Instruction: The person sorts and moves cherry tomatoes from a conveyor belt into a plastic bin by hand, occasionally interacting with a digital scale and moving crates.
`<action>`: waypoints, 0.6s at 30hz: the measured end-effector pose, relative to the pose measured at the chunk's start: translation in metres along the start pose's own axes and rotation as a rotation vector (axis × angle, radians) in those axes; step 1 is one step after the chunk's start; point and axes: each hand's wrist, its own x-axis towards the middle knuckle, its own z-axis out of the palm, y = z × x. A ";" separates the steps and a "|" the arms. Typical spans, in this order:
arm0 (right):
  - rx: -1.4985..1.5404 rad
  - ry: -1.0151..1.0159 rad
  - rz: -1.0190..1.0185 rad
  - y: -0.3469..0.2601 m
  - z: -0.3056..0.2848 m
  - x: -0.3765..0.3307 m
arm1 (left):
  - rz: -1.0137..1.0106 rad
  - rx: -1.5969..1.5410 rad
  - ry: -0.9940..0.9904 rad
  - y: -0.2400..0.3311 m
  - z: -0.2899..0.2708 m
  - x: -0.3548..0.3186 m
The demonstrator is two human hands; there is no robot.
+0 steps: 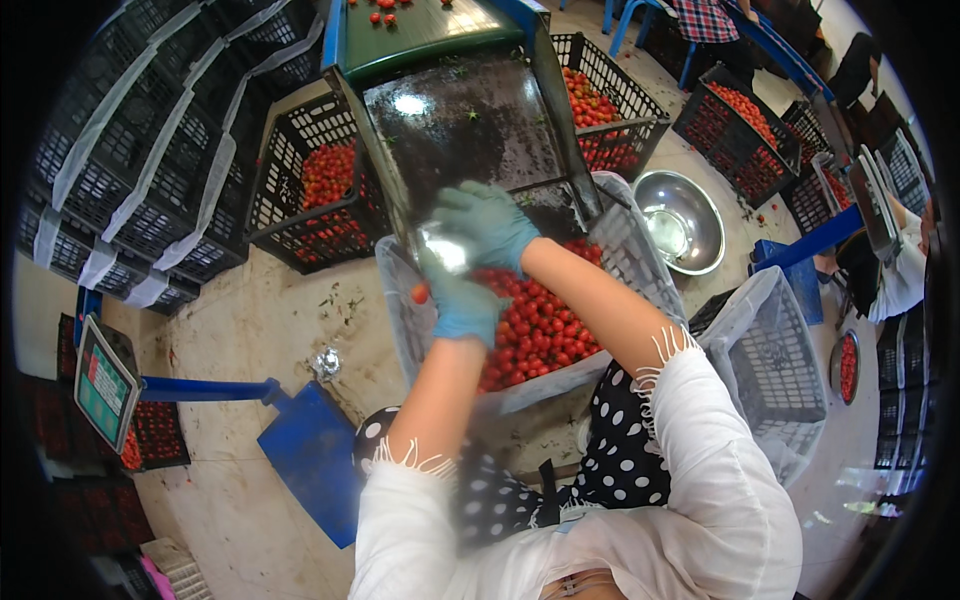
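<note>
Both hands gloved, over white crate (640, 262) of small red tomatoes (540, 325), at foot of dark wet chute (465, 125). Right hand (485, 222) curled round shiny foil-like wad (445, 248); left hand (462, 305) closed below it, fingers against same wad, one tomato (419, 293) by thumb. Best kept low over crate so strays drop inside, not past near-left rim. Tight: black crates (310, 190) l. & r. of chute, steel bowl (680, 222) to r., blue scale stand (300, 440) lower l. Open floor (270, 320) on l. only.
</note>
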 end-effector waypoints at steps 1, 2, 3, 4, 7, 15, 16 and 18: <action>-0.147 0.036 0.002 0.000 -0.001 -0.004 | 0.012 -0.016 -0.038 0.001 -0.007 0.006; -0.156 0.011 0.015 0.003 -0.001 -0.003 | 0.023 -0.033 -0.076 0.002 -0.013 0.012; -0.174 -0.013 0.039 0.011 -0.003 -0.005 | 0.014 -0.029 -0.070 0.002 -0.009 0.012; -0.194 -0.038 0.063 0.019 -0.005 -0.008 | -0.008 -0.025 -0.059 0.001 -0.006 0.009; -0.150 -0.407 0.228 0.026 -0.025 -0.005 | -0.052 -0.005 -0.047 0.003 -0.001 -0.002; -0.006 -0.854 0.313 -0.006 -0.130 -0.017 | 0.008 -0.047 -0.073 0.017 0.018 -0.037; 0.075 -0.902 0.281 -0.009 -0.135 -0.020 | 0.027 -0.056 -0.090 0.018 0.018 -0.038; 0.238 -0.991 0.217 -0.017 -0.144 -0.026 | 0.067 -0.074 -0.128 0.020 0.017 -0.040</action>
